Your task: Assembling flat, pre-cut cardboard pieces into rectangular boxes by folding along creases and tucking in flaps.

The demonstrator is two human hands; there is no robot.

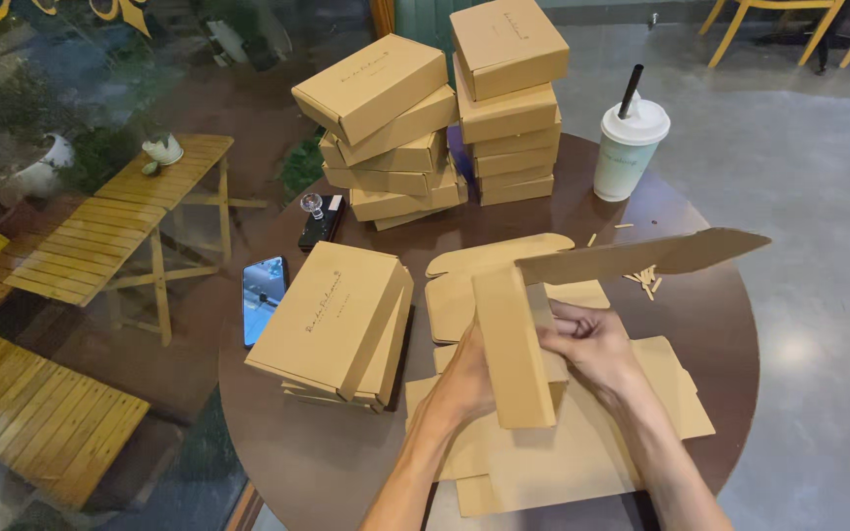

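Half-folded brown cardboard mailer box (514, 339) sits upright over the flat cardboard blanks (563, 462). The left hand (464, 379) presses its side wall; the right hand (587, 344) pinches the inner flap. Folding looks midway; tucking seems next. Finished brown boxes (346, 320) lie left of it.

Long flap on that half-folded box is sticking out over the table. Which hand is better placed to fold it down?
Probably the right hand. It sits on the side where the long flap juts out, just below it. The left hand is pressed against the upright side panel, bracing the box.
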